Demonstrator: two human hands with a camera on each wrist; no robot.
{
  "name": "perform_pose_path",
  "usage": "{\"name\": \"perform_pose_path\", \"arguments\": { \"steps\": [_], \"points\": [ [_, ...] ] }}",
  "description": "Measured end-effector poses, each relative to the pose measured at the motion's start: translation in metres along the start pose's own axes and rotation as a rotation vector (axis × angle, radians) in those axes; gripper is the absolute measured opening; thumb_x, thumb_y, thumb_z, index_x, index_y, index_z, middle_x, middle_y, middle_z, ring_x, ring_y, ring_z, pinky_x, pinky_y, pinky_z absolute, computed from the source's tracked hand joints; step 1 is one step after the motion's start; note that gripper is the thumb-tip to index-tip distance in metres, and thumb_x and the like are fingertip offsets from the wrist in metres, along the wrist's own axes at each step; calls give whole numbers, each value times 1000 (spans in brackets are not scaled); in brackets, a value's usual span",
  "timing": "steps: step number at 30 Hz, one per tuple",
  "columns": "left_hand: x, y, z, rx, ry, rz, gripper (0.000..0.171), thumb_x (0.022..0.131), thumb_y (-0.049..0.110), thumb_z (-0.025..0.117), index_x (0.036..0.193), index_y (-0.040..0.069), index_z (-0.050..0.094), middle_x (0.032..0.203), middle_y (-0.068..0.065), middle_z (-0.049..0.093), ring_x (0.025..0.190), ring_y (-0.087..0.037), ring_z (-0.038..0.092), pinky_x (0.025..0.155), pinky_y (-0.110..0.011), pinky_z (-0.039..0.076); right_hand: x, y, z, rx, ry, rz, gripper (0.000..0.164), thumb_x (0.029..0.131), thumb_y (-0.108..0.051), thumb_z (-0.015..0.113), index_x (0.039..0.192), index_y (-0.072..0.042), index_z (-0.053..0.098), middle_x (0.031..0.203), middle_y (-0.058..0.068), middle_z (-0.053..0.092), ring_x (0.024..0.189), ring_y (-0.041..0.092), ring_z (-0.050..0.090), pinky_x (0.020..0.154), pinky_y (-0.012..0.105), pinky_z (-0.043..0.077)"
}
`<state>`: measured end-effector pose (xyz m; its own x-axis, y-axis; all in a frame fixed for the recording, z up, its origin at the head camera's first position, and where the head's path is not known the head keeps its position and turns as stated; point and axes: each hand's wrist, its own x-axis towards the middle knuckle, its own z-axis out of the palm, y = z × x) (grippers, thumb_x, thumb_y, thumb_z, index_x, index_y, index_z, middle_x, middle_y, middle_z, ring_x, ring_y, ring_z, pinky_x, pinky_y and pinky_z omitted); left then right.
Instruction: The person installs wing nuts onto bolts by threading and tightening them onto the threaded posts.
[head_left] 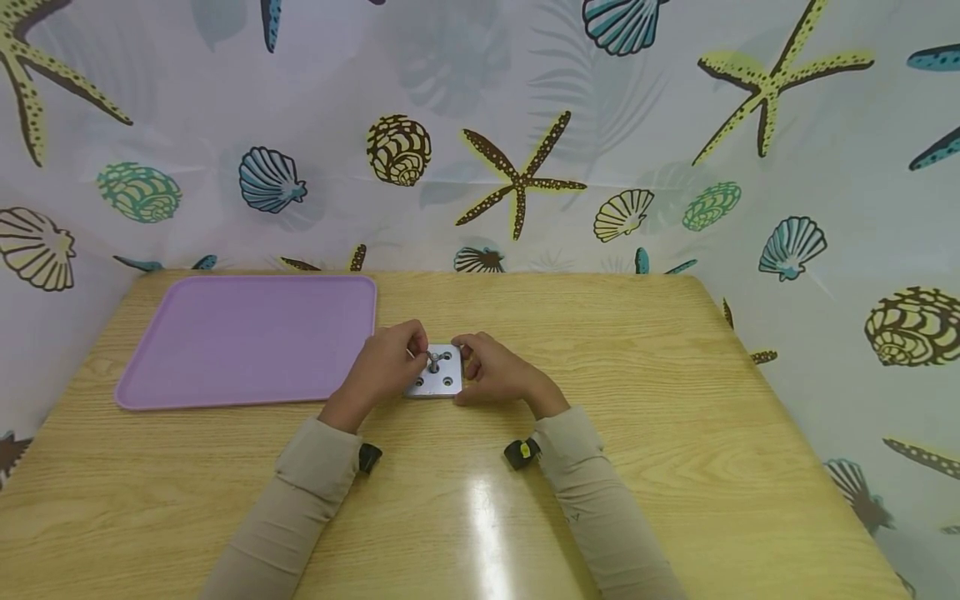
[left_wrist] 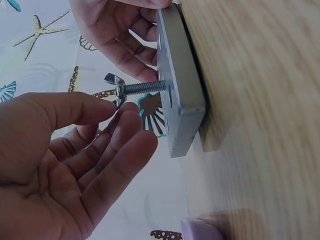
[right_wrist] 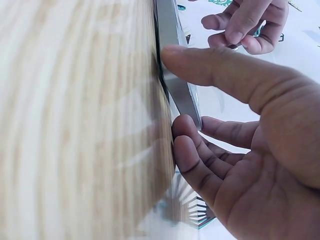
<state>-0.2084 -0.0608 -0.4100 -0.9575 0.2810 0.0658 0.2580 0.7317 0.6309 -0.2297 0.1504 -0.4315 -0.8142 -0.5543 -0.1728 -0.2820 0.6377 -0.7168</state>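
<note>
So the wing screw [left_wrist: 131, 89] is standing in the middle hole of the metal plate [head_left: 452, 369], which is on the surface [head_left: 637, 350] just to the right of the purple tray [head_left: 247, 342]. Left hand [head_left: 386, 362] has the wings pinched between thumb and finger, right hand [head_left: 495, 368] grips the plate's right edge. I'd call it partway: it's started, but lots of bare thread shows, so if it's being driven in, plenty of turning's left. Can't tell how deep it goes, the lower end's hidden.
</note>
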Motion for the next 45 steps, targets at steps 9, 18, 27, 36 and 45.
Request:
{"name": "perform_pose_path", "arguments": {
  "steps": [9, 18, 27, 36, 45],
  "points": [
    [0, 0, 0, 8, -3, 0, 4, 91, 11, 66, 88, 11, 63, 86, -4, 72, 69, -14, 58, 62, -27, 43, -1, 1, 1, 8, -1, 5, 84, 75, -14, 86, 146, -1, 41, 122, 13, 49, 100, 17, 56, 86, 26, 51],
    [2, -1, -1, 13, -25, 10, 8, 88, 14, 65, 95, 11, 66, 88, -2, 73, 71, -14, 60, 62, -27, 44, -1, 1, 1, 13, 0, 6, 84, 75, -13, 86, 146, -2, 41, 123, 13, 49, 100, 17, 56, 86, 26, 51],
    [1, -1, 0, -7, -58, 25, 24, 87, 26, 75, 104, 12, 65, 90, -3, 73, 72, -12, 66, 67, -31, 51, -1, 2, 1, 9, -4, -2, 83, 76, -13, 86, 146, -2, 41, 125, 14, 49, 101, 18, 56, 86, 26, 51],
    [1, 1, 1, -1, -45, 21, 19, 88, 21, 72, 104, 10, 67, 89, -3, 74, 71, -13, 65, 65, -29, 50, -1, 1, 1, 8, -5, -1, 84, 76, -14, 86, 146, -2, 41, 126, 14, 49, 102, 19, 56, 87, 28, 51],
    [1, 0, 0, 24, -27, 19, 6, 90, 16, 69, 93, 12, 66, 90, -3, 73, 72, -14, 60, 63, -28, 44, 0, 1, 0, 8, -4, 1, 84, 77, -14, 85, 147, -2, 40, 126, 14, 49, 101, 19, 56, 87, 27, 51]
  ]
}}
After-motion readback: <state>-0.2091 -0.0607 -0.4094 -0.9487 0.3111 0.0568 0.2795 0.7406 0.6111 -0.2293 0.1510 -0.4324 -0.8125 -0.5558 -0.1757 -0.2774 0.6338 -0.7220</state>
